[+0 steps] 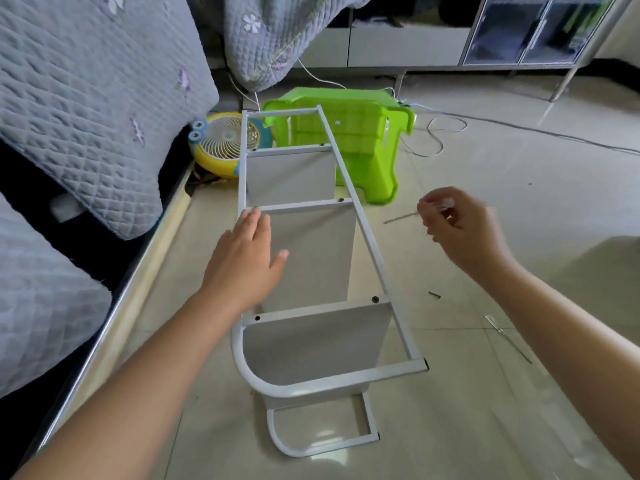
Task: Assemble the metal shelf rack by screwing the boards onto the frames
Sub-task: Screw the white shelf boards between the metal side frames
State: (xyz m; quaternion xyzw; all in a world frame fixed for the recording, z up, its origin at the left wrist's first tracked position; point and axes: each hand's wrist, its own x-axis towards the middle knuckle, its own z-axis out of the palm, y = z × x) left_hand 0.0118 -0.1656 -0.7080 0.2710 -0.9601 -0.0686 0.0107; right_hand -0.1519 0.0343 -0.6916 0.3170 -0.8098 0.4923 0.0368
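Grey metal of the shelf rack (313, 258) is steadied under the flat, spread left hand (246, 261), seemingly to keep it from shifting, while a screwdriver (403, 217) is pinched in the right hand (460, 230) beside it, with a loose screw (434, 294) lying below that hand

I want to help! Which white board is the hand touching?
The middle board. The left hand rests across it, while the far board and near board are untouched.
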